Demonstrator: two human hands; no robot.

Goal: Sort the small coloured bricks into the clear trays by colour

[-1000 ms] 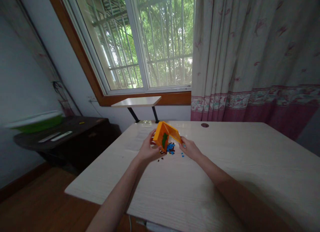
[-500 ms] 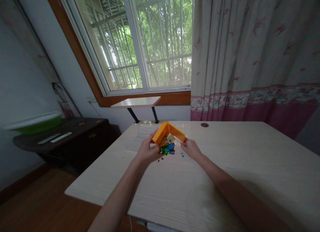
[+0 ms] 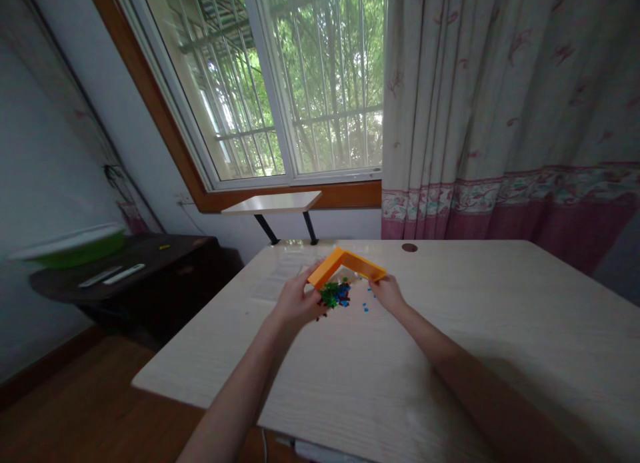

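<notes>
An orange box point(image 3: 327, 268) is tilted above the pale table point(image 3: 450, 303), its open side facing down and toward me. My left hand point(image 3: 296, 300) grips its left end, and my right hand point(image 3: 389, 294) holds its right corner. Below the box lies a heap of small green, blue and dark red pieces point(image 3: 336, 294), close to the fingers of my left hand. A few loose blue pieces point(image 3: 365, 308) are scattered to the right of the heap, near my right hand.
A small raised shelf point(image 3: 273, 202) on black legs stands at the table's back left. Clear sheets point(image 3: 275, 280) lie left of the box. A dark side table point(image 3: 165, 256) at the left bears a green basin point(image 3: 75, 246). Window and curtain are behind.
The box has tipped further, and its right end has moved right along with my right hand. More blue pieces show on the table near that hand. My left hand has barely moved.
</notes>
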